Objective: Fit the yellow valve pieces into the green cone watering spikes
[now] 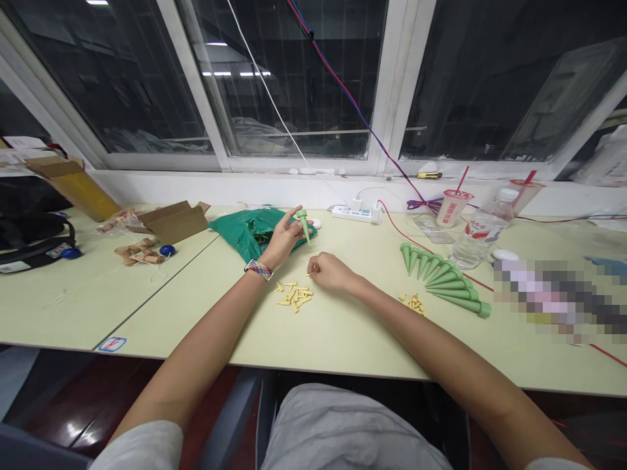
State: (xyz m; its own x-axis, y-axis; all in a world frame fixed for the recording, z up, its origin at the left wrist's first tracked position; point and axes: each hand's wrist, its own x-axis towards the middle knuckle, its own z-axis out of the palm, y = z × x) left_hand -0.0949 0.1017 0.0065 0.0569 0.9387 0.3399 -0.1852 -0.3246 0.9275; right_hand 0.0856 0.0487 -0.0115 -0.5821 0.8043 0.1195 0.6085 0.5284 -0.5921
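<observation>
The left hand [283, 240], with a multicoloured beaded wristband [258, 269] at its wrist, is raised above the pale green counter [161, 320] near the middle of the frame. It holds a slim green plastic cone [304, 225] tilted tip-down. Its fingers [294, 228] are closed narrowly on the cone, while the index finger stands out to the upper left.

The right hand [329, 273] rests on the counter just to the right, with its fingers [313, 266] curled inward. I cannot tell whether they hold anything. Just below and between the hands lies a loose pile of small yellow plastic pegs [294, 295].

Right of centre, a fan of roughly 8 green plastic cones [443, 281] lies beside a smaller heap of yellow pieces [414, 303]. A crumpled green plastic bag [249, 232] sits just behind the left hand, and a white power strip [355, 213] lies beyond the hands. At the upper right stand a clear water bottle [477, 235] and a paper cup with a red straw [453, 207]. At the left, an open cardboard box [171, 222] sits near a blue ball [166, 250].
</observation>
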